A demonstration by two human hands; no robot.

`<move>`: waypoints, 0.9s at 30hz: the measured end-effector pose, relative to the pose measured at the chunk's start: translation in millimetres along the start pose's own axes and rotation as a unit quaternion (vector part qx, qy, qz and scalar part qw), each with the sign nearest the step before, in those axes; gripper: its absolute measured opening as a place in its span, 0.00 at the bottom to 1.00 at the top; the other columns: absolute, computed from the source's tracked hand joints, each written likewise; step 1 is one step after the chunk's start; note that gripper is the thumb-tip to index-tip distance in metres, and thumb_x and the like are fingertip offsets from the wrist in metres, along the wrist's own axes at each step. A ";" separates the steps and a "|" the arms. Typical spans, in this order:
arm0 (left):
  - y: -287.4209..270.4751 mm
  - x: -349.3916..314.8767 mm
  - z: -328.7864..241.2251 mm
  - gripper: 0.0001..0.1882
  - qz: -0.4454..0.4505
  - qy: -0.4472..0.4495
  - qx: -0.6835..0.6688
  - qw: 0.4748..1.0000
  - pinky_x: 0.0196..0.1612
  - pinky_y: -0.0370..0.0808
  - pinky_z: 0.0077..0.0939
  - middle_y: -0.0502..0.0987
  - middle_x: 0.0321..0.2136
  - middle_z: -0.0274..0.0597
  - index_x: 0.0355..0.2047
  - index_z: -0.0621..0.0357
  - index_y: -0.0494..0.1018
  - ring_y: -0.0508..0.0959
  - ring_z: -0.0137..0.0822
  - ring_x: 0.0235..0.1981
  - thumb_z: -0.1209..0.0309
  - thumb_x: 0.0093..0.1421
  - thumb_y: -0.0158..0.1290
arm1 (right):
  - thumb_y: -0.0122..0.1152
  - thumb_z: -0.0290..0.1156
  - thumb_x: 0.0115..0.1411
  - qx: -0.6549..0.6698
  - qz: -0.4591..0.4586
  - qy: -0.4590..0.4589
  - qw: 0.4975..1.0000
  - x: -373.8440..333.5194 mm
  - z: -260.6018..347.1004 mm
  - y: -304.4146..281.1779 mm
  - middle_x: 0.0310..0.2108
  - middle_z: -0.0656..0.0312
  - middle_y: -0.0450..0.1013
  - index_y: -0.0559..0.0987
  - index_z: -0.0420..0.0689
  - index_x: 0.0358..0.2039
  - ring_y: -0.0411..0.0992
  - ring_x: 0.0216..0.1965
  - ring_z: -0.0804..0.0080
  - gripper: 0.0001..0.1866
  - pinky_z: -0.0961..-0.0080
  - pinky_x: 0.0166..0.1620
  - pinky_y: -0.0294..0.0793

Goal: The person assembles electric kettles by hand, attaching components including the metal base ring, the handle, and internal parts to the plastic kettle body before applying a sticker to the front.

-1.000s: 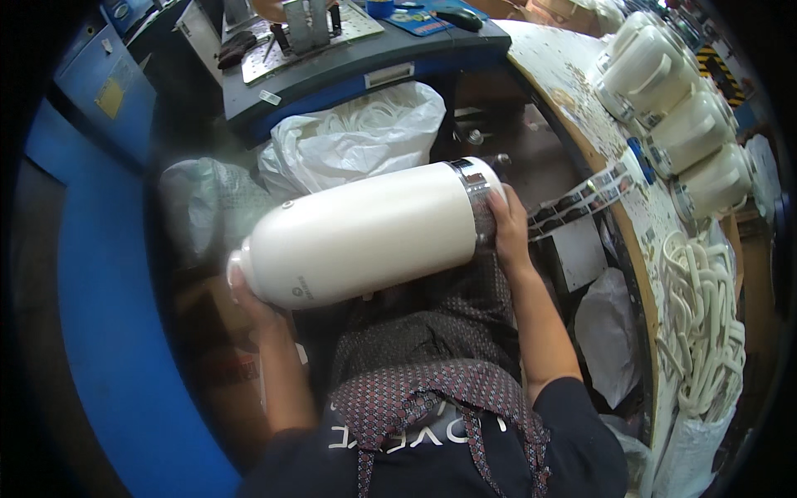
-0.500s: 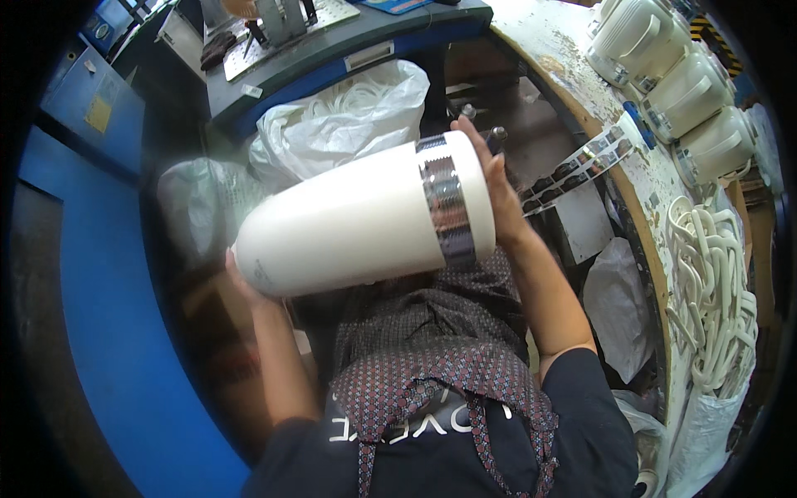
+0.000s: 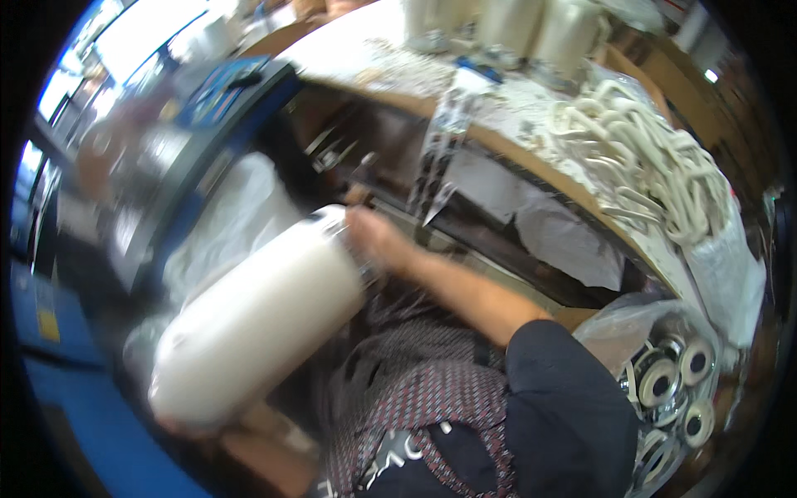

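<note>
Head view: a white flask (image 3: pixel 261 319), blurred, slants in front of the person's apron (image 3: pixel 440 398), held in both hands. The right hand (image 3: pixel 375 241) grips its upper, banded end; the left hand (image 3: pixel 237 427) holds its lower, rounded end from beneath, its fingers mostly hidden. Beyond the flask is a white bag (image 3: pixel 228 207). Right of the flask, a worktop (image 3: pixel 523 124) bears pale jugs (image 3: pixel 502 29) and a heap of handles (image 3: pixel 635 158).

White bench (image 3: pixel 353 56) bears jugs (image 3: pixel 508 29); curved pieces (image 3: pixel 635 158) lie heaped.
</note>
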State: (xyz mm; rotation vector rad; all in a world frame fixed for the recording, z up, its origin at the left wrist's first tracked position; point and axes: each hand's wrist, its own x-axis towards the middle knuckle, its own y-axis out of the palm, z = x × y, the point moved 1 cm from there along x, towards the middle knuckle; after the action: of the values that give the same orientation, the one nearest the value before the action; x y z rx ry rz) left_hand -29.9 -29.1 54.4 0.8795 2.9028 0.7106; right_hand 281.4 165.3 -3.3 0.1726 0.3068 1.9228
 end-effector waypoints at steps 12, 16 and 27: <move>160.1 -30.9 -104.6 0.19 0.681 0.501 -0.025 0.533 0.45 0.77 0.34 0.72 0.29 0.49 0.39 0.75 0.74 0.77 0.44 0.34 0.66 0.63 0.46 | 0.48 0.64 0.63 -0.099 0.162 0.283 0.940 7.1 -33.5 -49.5 0.63 0.49 0.62 0.63 0.46 0.65 0.61 0.63 0.57 0.41 0.58 0.62 0.64; 148.7 -28.9 -87.2 0.15 0.502 0.464 -0.078 0.726 0.23 0.76 0.38 0.78 0.26 0.45 0.28 0.60 0.69 0.77 0.41 0.16 0.60 0.60 0.57 | 0.57 0.55 0.61 -0.493 0.271 0.101 0.821 -3.8 32.5 -84.4 0.58 0.48 0.68 0.73 0.43 0.58 0.64 0.61 0.54 0.33 0.61 0.62 0.64; 137.1 -48.9 32.9 0.34 0.583 0.348 0.259 0.687 0.58 0.69 0.50 0.76 0.45 0.55 0.49 0.60 0.73 0.77 0.53 0.47 0.70 0.37 0.68 | 0.57 0.28 0.52 -0.930 -0.188 0.081 0.305 -52.5 219.4 -371.2 0.27 0.59 0.79 0.81 0.48 0.27 0.79 0.30 0.61 0.05 0.58 0.36 0.74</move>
State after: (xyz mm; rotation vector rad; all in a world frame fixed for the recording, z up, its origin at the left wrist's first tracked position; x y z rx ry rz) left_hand 87.5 59.6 79.2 3.2833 2.6792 0.1069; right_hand 690.1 271.5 98.5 -1.5010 -1.6838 0.6914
